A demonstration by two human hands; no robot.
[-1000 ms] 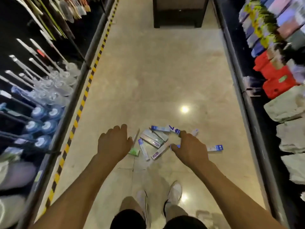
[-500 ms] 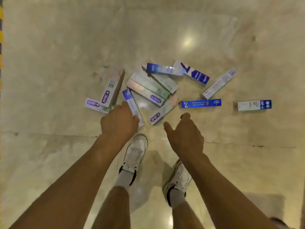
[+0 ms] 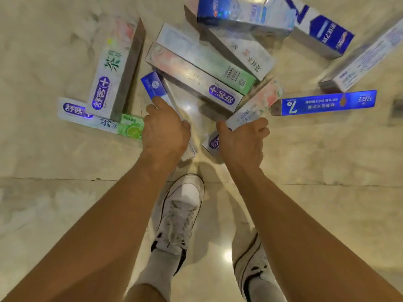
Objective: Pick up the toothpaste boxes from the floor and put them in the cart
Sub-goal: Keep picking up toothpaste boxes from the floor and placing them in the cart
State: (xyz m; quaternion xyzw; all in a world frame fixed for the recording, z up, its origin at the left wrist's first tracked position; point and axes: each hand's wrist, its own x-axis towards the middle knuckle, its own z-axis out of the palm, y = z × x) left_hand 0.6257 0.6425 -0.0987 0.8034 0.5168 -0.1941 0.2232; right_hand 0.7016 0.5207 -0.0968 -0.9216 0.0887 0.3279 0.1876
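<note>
A white box with a purple logo point(image 3: 109, 70), a lime-green-tipped box point(image 3: 128, 127), a blue-ended box point(image 3: 153, 83), a pink-flowered box point(image 3: 261, 101) and a deep-blue box point(image 3: 327, 102) with a white "7" dot the glossy, cream-veined beige floor point(image 3: 54, 203); the sneakers point(image 3: 181, 212) are white, trimmed black, the socks point(image 3: 157, 271) pale grey.

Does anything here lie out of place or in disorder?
Yes. The toothpaste boxes lie strewn on the floor at crossed angles, several resting on one another, right before the person's shoes. No box looks crushed.
</note>
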